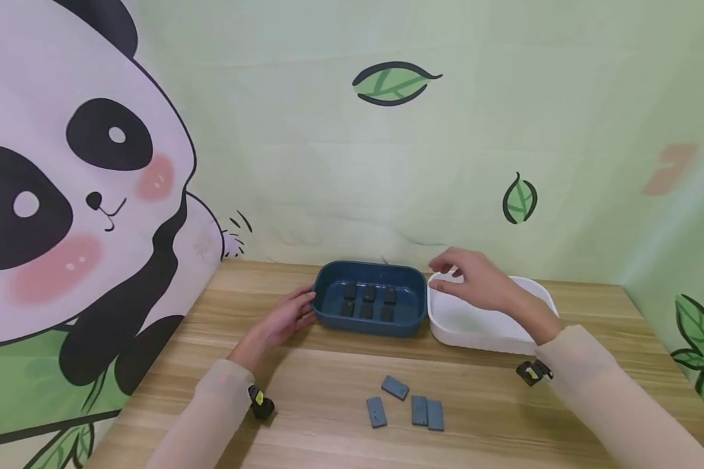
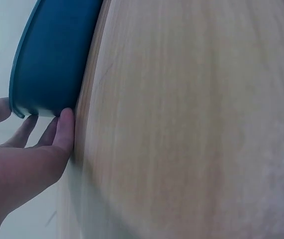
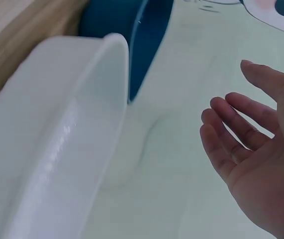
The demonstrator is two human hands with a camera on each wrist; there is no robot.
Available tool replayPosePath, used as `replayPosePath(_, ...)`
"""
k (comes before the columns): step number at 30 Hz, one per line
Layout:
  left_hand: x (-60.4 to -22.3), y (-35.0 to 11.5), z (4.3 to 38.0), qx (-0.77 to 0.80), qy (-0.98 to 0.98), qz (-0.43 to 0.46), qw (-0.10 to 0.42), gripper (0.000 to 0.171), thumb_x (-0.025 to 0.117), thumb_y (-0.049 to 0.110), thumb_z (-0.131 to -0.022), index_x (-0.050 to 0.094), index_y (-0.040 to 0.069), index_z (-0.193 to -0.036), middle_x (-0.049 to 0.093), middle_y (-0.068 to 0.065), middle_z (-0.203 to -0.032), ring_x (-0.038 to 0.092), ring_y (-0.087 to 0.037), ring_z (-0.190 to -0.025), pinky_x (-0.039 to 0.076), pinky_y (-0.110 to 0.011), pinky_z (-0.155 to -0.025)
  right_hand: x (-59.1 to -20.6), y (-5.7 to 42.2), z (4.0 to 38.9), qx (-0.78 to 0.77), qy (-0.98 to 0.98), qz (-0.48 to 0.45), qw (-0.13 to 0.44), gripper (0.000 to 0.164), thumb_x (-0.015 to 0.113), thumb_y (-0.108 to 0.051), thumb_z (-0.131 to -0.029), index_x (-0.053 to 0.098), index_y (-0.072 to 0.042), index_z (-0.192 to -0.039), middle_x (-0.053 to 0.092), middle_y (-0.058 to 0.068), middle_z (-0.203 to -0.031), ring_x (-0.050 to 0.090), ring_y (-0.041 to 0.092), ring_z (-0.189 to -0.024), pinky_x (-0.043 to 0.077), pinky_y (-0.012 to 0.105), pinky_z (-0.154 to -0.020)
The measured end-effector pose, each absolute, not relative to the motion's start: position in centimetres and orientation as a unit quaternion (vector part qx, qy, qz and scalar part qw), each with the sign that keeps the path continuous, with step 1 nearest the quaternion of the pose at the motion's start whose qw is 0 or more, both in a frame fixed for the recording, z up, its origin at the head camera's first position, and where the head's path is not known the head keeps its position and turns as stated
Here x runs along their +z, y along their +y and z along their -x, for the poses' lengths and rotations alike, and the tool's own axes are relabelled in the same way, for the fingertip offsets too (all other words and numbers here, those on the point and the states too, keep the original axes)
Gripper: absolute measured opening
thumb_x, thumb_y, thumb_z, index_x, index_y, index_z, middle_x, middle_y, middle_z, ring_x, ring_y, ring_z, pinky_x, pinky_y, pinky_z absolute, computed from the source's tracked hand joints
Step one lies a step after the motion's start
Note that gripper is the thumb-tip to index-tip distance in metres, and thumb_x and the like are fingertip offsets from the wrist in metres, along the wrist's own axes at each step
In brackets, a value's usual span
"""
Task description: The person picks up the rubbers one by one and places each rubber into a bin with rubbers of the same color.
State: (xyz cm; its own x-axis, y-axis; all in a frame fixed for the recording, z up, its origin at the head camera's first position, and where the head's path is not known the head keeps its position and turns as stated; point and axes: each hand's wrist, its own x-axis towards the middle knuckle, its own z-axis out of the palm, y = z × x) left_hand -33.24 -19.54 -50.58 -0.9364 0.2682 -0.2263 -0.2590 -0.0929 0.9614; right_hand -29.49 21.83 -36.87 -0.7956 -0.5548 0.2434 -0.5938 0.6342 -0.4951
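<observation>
My left hand (image 1: 287, 317) is at the left end of a dark blue tray (image 1: 366, 327). In the left wrist view, the fingertips (image 2: 66, 117) rest against the tray's end wall, with the fingers spread and not wrapped round it. Inside the tray, several small black blocks (image 1: 368, 294) stand in two rows. Over the left part of a white tray (image 1: 487, 340) hovers my right hand (image 1: 475, 280). Its palm is bare and its fingers (image 3: 221, 139) are loosely bent and apart, holding nothing.
Several grey-blue rectangular tiles (image 1: 395, 387) lie on the wooden table (image 1: 317, 404) in front of the trays, two of them side by side. The two trays stand end to end. Behind them rises a pale green backdrop (image 1: 293, 130) with a panda and leaves.
</observation>
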Motion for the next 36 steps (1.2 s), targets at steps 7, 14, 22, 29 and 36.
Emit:
replayPosePath(7, -48.4, -20.6, 33.0, 0.717, 0.68, -0.024, 0.152, 0.054, 0.045, 0.018, -0.115, 0.03, -0.005, -0.162, 0.037, -0.031, -0.163, 0.039, -0.042, -0.151, 0.038, -0.052, -0.121, -34.6, 25.3, 27.4, 0.284, -0.906, -0.305, 0.08, 0.038, 0.077, -0.02, -0.099, 0.069, 0.0, -0.129, 0.072, 0.013, -0.121, 0.067, 0.032, -0.111, 0.06, 0.054, -0.093)
replayPosePath(14, -41.9, -19.4, 30.0, 0.531, 0.84, -0.102, 0.039, 0.055, 0.059, 0.029, -0.11, 0.046, 0.002, -0.157, 0.05, -0.021, -0.157, 0.047, -0.039, -0.146, 0.045, -0.055, -0.115, -34.7, 29.2, 24.4, 0.283, -0.899, -0.297, 0.152, 0.031, 0.079, -0.013, -0.096, 0.071, -0.004, -0.125, 0.073, 0.007, -0.119, 0.067, 0.016, -0.105, 0.06, 0.03, -0.088)
replayPosePath(22, -39.9, -13.1, 22.6, 0.421, 0.878, -0.222, 0.053, 0.033, 0.07, 0.03, -0.105, 0.072, 0.009, -0.13, 0.072, -0.004, -0.122, 0.068, -0.02, -0.112, 0.059, -0.039, -0.098, -37.2, 34.6, 21.4, 0.34, -0.901, -0.21, 0.169, 0.034, 0.077, -0.01, -0.098, 0.069, -0.002, -0.131, 0.07, 0.001, -0.119, 0.058, -0.008, -0.104, 0.047, 0.005, -0.09)
replayPosePath(29, -43.4, -10.0, 19.8, 0.362, 0.896, -0.248, 0.069, 0.026, 0.076, 0.024, -0.1, 0.077, 0.003, -0.116, 0.071, -0.004, -0.105, 0.067, -0.019, -0.096, 0.06, -0.038, -0.086, -40.0, 38.4, 21.9, 0.396, -0.895, -0.129, 0.16, 0.037, 0.067, -0.015, -0.106, 0.063, 0.002, -0.139, 0.067, -0.004, -0.124, 0.056, -0.008, -0.108, 0.045, 0.002, -0.087)
replayPosePath(36, -45.4, -8.1, 19.4, 0.254, 0.931, -0.257, 0.055, 0.031, 0.079, 0.029, -0.097, 0.078, 0.002, -0.113, 0.075, -0.008, -0.104, 0.07, -0.023, -0.1, 0.06, -0.038, -0.087, -43.8, 40.7, 24.2, 0.421, -0.896, -0.078, 0.116, 0.05, 0.059, -0.028, -0.111, 0.055, 0.009, -0.144, 0.063, 0.027, -0.133, 0.056, -0.013, -0.102, 0.053, 0.01, -0.081)
